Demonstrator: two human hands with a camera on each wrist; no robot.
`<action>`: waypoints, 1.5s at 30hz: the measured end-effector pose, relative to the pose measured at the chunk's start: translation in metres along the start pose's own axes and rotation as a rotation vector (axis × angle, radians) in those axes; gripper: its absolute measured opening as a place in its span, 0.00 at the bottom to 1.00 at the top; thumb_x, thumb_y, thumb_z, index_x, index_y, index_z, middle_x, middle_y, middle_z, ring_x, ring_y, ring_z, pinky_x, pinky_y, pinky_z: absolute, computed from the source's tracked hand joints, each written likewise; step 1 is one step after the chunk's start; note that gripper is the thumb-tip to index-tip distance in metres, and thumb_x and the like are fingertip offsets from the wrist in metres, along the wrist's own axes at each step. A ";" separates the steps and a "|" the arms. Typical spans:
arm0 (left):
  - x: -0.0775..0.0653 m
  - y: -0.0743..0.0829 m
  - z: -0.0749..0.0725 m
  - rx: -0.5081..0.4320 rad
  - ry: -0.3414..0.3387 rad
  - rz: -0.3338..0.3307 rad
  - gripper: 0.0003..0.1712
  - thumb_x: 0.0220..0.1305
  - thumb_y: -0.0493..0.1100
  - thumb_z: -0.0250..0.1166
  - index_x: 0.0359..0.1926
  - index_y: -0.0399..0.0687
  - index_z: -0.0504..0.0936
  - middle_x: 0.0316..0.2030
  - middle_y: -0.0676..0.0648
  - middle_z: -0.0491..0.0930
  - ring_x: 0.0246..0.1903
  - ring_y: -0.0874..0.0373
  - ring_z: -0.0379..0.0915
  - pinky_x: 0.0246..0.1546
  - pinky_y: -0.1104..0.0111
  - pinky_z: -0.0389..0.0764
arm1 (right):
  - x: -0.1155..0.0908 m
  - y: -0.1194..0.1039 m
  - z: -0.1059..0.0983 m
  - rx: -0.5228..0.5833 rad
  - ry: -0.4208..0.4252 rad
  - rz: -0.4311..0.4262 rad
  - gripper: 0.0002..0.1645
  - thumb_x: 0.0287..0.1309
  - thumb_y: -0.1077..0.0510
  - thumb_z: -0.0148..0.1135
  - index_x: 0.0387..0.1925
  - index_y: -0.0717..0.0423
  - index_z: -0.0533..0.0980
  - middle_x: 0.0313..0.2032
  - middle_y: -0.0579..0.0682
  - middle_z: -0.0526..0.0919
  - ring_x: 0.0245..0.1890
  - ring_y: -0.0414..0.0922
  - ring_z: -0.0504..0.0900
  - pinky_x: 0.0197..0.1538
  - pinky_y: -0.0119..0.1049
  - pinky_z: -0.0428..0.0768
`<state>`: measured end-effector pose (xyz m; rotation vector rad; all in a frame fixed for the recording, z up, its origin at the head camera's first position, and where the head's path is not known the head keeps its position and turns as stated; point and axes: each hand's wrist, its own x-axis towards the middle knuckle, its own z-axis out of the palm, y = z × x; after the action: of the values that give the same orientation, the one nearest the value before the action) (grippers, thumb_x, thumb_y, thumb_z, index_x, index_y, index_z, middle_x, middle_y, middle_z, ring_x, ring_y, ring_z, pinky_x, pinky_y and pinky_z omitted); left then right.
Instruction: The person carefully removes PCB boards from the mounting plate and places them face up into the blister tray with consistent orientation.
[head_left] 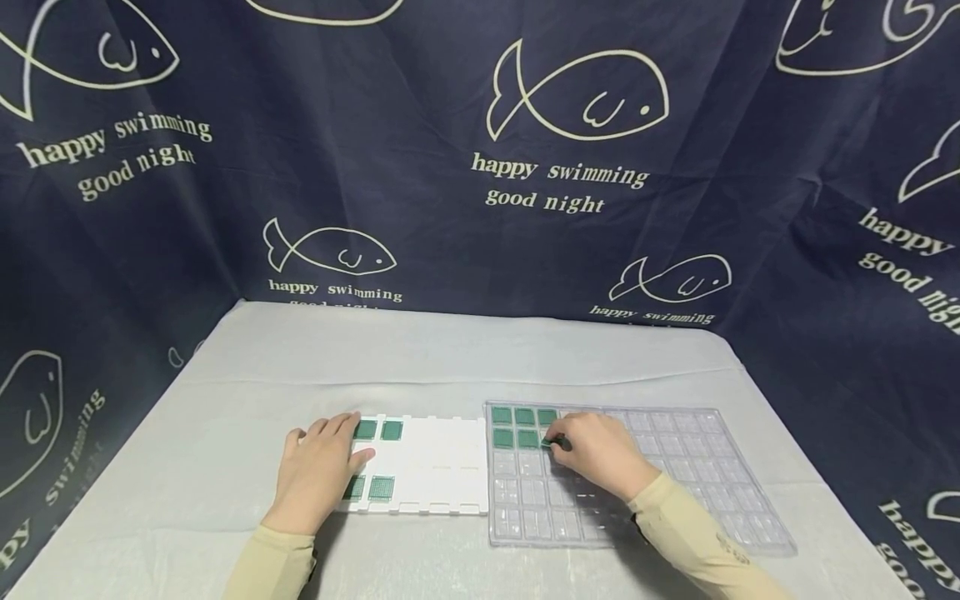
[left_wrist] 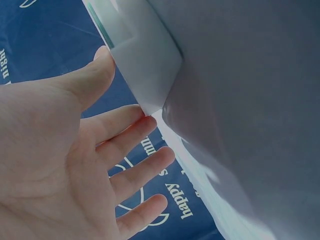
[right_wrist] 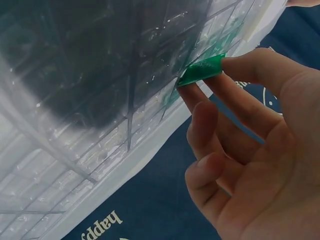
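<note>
My left hand (head_left: 313, 468) rests at the left end of a flat white tray (head_left: 442, 446), fingers fairly straight. In the left wrist view, its thumb and fingertips touch the edge and corner of that tray. Several small green circuit boards (head_left: 382, 488) lie on the tray, some partly covered by the hand. To the right, my right hand (head_left: 602, 454) pinches one green circuit board (right_wrist: 202, 69) between thumb and fingers, tilted at a cell of a clear plastic compartment tray (head_left: 716, 483). More green boards (head_left: 525, 416) sit in that tray's back-left cells.
Both trays lie side by side, nearly touching, on a table with a pale cloth (head_left: 420, 350). Dark blue fabric (head_left: 442, 100) with fish drawings hangs behind and at both sides.
</note>
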<state>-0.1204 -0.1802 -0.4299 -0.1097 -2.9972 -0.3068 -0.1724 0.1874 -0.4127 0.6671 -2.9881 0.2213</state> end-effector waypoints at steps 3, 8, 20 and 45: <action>0.000 0.000 -0.001 0.001 -0.006 -0.001 0.36 0.66 0.56 0.68 0.68 0.40 0.74 0.65 0.41 0.78 0.63 0.41 0.73 0.59 0.43 0.68 | 0.001 0.001 0.001 -0.014 0.013 -0.011 0.09 0.50 0.59 0.73 0.36 0.46 0.88 0.34 0.42 0.89 0.32 0.42 0.86 0.33 0.41 0.83; 0.000 0.000 0.000 0.002 -0.004 -0.002 0.36 0.66 0.56 0.68 0.68 0.41 0.74 0.65 0.41 0.78 0.62 0.40 0.73 0.59 0.43 0.68 | 0.002 0.002 0.003 -0.033 0.035 -0.027 0.09 0.51 0.59 0.75 0.36 0.46 0.88 0.32 0.40 0.87 0.29 0.39 0.85 0.30 0.38 0.82; 0.001 -0.001 0.000 0.002 0.013 0.005 0.36 0.65 0.56 0.68 0.68 0.41 0.75 0.64 0.41 0.78 0.62 0.41 0.74 0.59 0.43 0.68 | 0.002 0.006 0.008 -0.055 0.071 -0.064 0.10 0.49 0.60 0.77 0.35 0.45 0.87 0.32 0.40 0.86 0.33 0.44 0.87 0.35 0.41 0.85; 0.000 0.000 0.000 0.010 -0.005 -0.002 0.36 0.66 0.56 0.68 0.68 0.41 0.74 0.65 0.41 0.78 0.62 0.41 0.74 0.59 0.43 0.68 | -0.001 0.005 0.009 -0.049 0.078 -0.060 0.10 0.50 0.61 0.75 0.35 0.46 0.87 0.32 0.40 0.85 0.32 0.43 0.86 0.35 0.41 0.84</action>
<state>-0.1210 -0.1805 -0.4301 -0.1070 -3.0032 -0.2914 -0.1740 0.1914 -0.4220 0.7241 -2.8851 0.1665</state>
